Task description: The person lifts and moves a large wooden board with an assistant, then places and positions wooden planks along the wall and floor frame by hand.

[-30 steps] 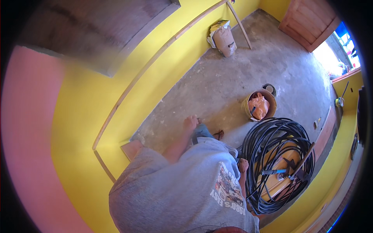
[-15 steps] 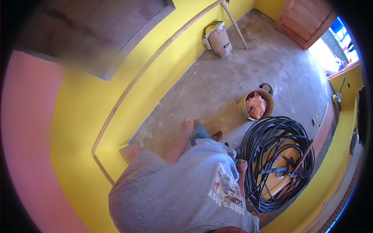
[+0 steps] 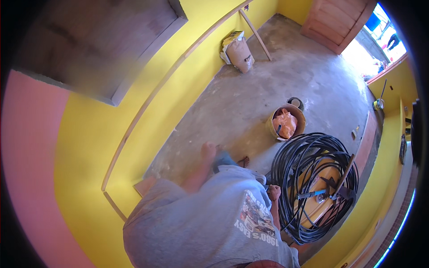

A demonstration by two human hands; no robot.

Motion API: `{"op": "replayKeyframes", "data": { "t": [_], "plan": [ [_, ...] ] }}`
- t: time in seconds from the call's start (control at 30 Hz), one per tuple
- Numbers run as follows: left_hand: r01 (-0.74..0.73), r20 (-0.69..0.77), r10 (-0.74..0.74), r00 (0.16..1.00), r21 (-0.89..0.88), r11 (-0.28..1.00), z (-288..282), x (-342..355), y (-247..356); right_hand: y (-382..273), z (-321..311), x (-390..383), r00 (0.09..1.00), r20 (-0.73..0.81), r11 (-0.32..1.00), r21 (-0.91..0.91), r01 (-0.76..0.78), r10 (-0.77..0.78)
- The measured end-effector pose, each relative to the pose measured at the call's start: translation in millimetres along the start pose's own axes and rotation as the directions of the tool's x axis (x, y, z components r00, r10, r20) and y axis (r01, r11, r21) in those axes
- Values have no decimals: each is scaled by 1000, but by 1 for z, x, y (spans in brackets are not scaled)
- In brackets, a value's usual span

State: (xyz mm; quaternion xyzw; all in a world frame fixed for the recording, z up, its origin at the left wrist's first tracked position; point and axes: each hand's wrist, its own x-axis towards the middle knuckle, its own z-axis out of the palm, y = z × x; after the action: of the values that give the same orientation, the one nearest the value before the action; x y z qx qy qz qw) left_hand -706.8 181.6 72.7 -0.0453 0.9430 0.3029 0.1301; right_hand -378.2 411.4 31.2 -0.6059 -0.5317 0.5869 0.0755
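Cable lies beside bucket holding orange bag; left hand, right hand: grip unclear.

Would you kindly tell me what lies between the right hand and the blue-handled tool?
In the head view, loops on the left side of the black cable coil lie between the right hand and the blue-handled tool.

Shows the paper bag, upper centre, farther left and lower than before; puts the bucket and black coil, right of centre, farther left; shows the left hand, mid-frame, lower and leftward.
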Motion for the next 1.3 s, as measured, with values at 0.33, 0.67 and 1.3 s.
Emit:
{"op": "replayKeyframes", "data": {
  "t": [0.33,0.67,1.3],
  "plan": [
    [64,120,-60,991,-29,998,0,2,1,-23,9,-16,994,35,984,144,-107,103],
    [-43,9,45,999,-98,994,3,-3,10,-38,13,-27,997,-46,997,52,-53,56],
    [86,197,-70,978,-78,993,40,1,-18,-23,0,-14,983,-121,979,169,-114,136]
  ]
}}
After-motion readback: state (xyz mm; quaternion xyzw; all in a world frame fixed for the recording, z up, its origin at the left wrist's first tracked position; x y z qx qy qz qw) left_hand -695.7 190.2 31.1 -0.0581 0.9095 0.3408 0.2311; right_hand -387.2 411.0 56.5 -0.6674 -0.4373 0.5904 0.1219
